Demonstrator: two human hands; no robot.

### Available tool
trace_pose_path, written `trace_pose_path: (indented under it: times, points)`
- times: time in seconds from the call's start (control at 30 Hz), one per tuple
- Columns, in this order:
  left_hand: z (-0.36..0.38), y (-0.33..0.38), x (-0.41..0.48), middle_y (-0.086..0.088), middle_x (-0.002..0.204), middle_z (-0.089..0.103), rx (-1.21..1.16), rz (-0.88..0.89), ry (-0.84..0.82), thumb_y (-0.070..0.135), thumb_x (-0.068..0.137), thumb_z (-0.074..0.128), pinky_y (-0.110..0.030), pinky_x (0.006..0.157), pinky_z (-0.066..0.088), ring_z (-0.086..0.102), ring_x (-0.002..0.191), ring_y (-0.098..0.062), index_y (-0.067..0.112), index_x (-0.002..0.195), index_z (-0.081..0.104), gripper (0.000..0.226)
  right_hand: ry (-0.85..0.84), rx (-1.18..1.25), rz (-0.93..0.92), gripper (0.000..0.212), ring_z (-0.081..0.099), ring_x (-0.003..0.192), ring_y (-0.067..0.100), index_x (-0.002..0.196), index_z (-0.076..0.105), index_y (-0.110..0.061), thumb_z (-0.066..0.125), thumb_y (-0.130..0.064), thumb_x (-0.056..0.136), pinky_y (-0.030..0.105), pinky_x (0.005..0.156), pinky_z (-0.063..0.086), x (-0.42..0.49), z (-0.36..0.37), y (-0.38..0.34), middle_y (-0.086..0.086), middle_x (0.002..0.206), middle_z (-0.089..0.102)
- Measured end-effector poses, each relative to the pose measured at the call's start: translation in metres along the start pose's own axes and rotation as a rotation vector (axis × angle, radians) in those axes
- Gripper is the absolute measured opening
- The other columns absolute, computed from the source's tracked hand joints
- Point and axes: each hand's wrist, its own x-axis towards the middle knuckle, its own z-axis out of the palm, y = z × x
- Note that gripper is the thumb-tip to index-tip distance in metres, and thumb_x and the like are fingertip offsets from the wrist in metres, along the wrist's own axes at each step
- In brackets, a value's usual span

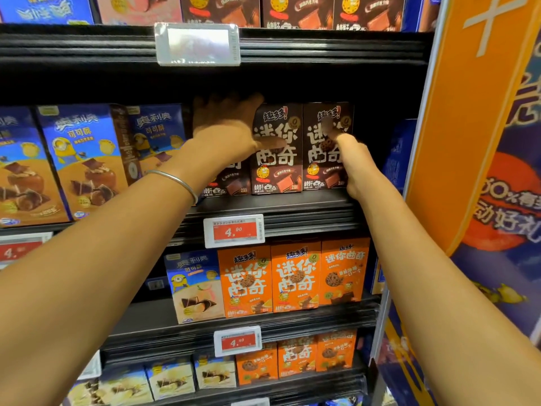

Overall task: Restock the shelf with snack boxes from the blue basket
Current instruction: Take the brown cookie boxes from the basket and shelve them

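1. The left hand [227,127] is in the centre of the frame. It lies flat and released, with straight fingers spread over the upper front of the left brown box [231,183]. Its thumb reaches right onto the middle brown box [276,171].
2. A thin silver bracelet [178,180] circles the left wrist.
3. The right hand [355,167], right of centre, grasps the right brown box [319,153] at its lower right edge. The thumb is laid up the front and is blurred. The other fingers are hidden past the box's side.
4. The three brown snack boxes stand upright side by side, touching, at the front of the middle shelf [307,212], right of centre in the frame.
5. Blue boxes [79,159] with a yellow cartoon figure fill the same shelf to the left, the nearest one just beside the left hand.
6. A red price tag [234,230] reading 4.90 is clipped to the shelf edge below the brown boxes.
7. Orange boxes [294,276] stand in a row on the shelf beneath, with more on the shelf under that, at lower centre.
8. A blank-looking white label [197,43] hangs on the shelf edge at upper centre.
9. An orange banner [456,127] runs down the right side of the frame.
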Motion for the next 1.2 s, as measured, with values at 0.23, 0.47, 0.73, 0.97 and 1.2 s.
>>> trace_pose_path:
  times: [0.23,0.47,0.73,0.97,1.2]
  points:
    - [-0.009,0.016,-0.011,-0.009,0.168,0.030,0.071,0.033,0.084,0.094,0.076,0.051,-0.063,0.123,0.015,0.025,0.153,-0.044,0.041,0.158,0.029,0.100,0.003,-0.004,-0.015,0.063,0.072,0.093,0.019,0.142,0.049,-0.016,0.062,-0.049,0.089,0.028,0.067,0.055,0.000,-0.007,-0.001,0.004,0.111,0.072]
    - [-0.016,0.015,-0.014,-0.009,0.170,0.026,0.062,0.032,0.044,0.093,0.079,0.049,-0.062,0.125,0.013,0.022,0.155,-0.044,0.040,0.159,0.027,0.099,-0.008,-0.040,-0.054,0.059,0.073,0.094,0.018,0.138,0.052,-0.016,0.061,-0.050,0.091,0.035,0.082,0.060,-0.001,-0.011,0.003,0.004,0.112,0.072]
    - [-0.020,0.019,-0.016,-0.010,0.167,0.030,0.050,0.030,0.023,0.094,0.080,0.047,-0.064,0.124,0.017,0.025,0.153,-0.043,0.038,0.157,0.032,0.096,-0.025,-0.046,-0.052,0.058,0.072,0.096,0.018,0.134,0.057,-0.017,0.064,-0.054,0.089,0.035,0.083,0.059,-0.002,-0.013,-0.001,0.002,0.110,0.073]
    - [-0.016,0.008,-0.010,-0.018,0.143,0.056,-0.040,0.020,-0.082,0.087,0.088,0.045,-0.063,0.119,0.031,0.051,0.133,-0.047,0.036,0.156,0.030,0.086,-0.027,-0.064,-0.067,0.060,0.072,0.098,0.020,0.137,0.053,-0.016,0.062,-0.050,0.089,0.035,0.082,0.059,-0.003,-0.010,0.001,0.004,0.114,0.072]
    - [-0.010,0.003,-0.008,-0.021,0.139,0.060,-0.086,-0.004,-0.114,0.093,0.082,0.045,-0.065,0.113,0.040,0.056,0.128,-0.049,0.032,0.135,0.049,0.081,-0.069,-0.046,-0.071,0.057,0.077,0.081,0.015,0.130,0.059,-0.017,0.063,-0.047,0.082,0.029,0.064,0.059,-0.006,-0.013,-0.002,0.002,0.102,0.078]
